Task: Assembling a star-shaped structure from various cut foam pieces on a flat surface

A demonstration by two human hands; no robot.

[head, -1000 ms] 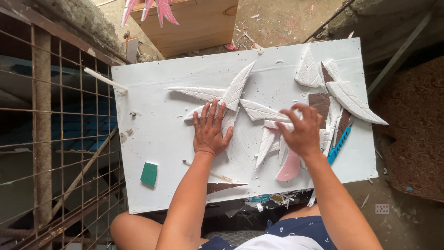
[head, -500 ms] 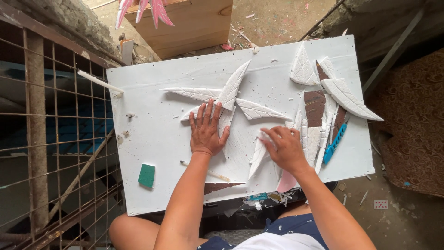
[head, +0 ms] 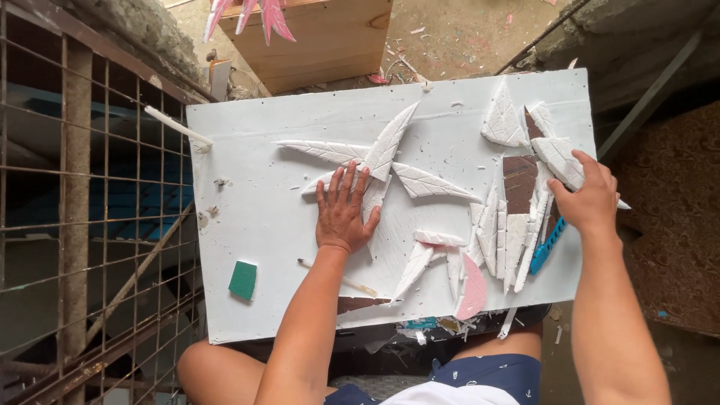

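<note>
White board (head: 262, 217) on lap, between rusty cage (head: 90, 225) and dirt floor (head: 457, 37)

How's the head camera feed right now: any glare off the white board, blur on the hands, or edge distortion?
Head view: soft, even daylight, no hard glare on the white board; it looks bright but the leaf veins stay readable. Left hand is sharp, flat on the star of white leaf pieces; right hand is sharp too. The metal grid on the left looks slightly bowed; only faint shadows under the arms.
</note>
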